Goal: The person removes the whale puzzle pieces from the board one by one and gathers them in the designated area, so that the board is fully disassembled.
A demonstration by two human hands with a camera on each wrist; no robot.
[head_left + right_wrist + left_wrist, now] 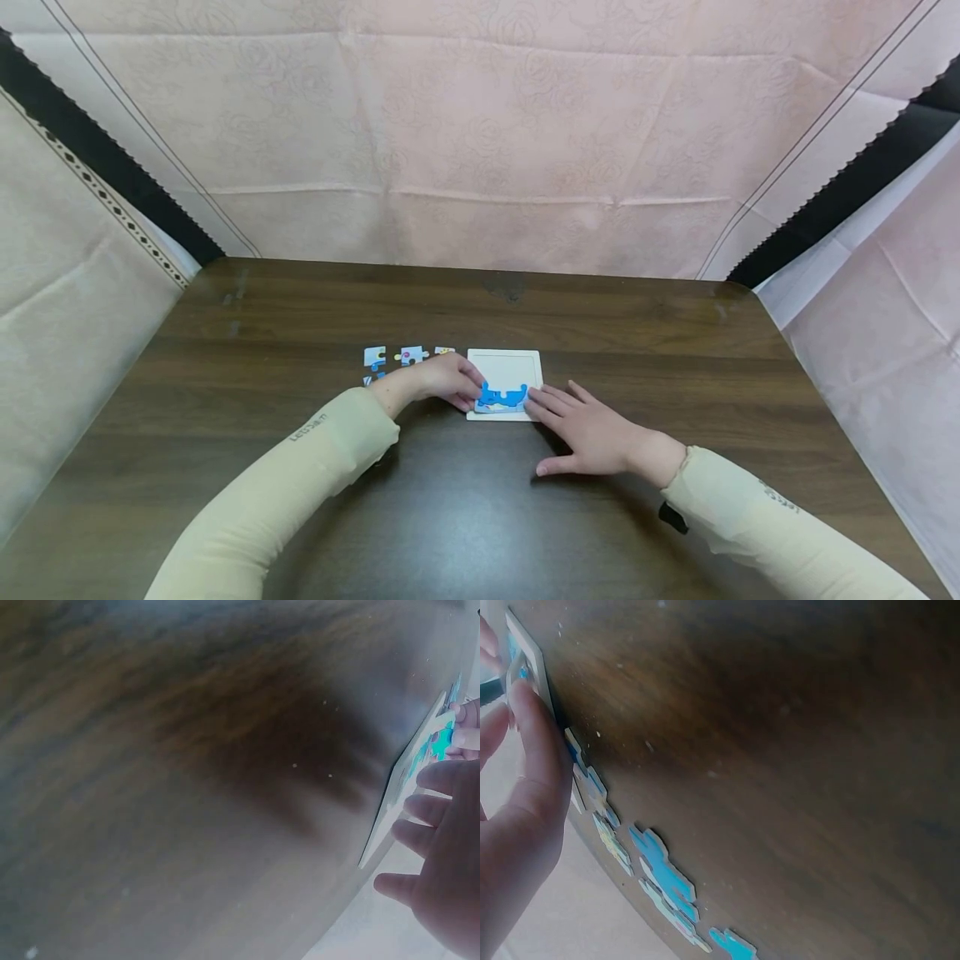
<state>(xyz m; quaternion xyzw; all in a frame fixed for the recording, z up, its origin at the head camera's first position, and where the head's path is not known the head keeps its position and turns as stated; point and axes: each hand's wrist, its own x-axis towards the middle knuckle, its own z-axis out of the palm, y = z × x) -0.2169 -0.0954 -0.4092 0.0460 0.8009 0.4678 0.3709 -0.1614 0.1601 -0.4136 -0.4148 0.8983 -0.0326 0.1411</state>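
A white square puzzle tray (506,364) lies on the table, with joined blue puzzle pieces (501,398) along its near side. My left hand (453,379) is at the tray's left edge. In the right wrist view its fingertips pinch a blue-green puzzle piece (442,741) over the tray. Seen from the left wrist, the thumb and fingers (540,742) partly hide that piece. Palm down, my right hand (592,429) has its fingers spread and straight, fingertips at the tray's right edge beside the joined pieces; its thumb points away to the near side.
Several loose puzzle pieces (411,355) lie left of the tray, some hidden behind the left forearm. In the left wrist view, blue pieces (664,866) sit along the table. The brown wooden table (465,517) ends at a pale cloth (525,150) at the back.
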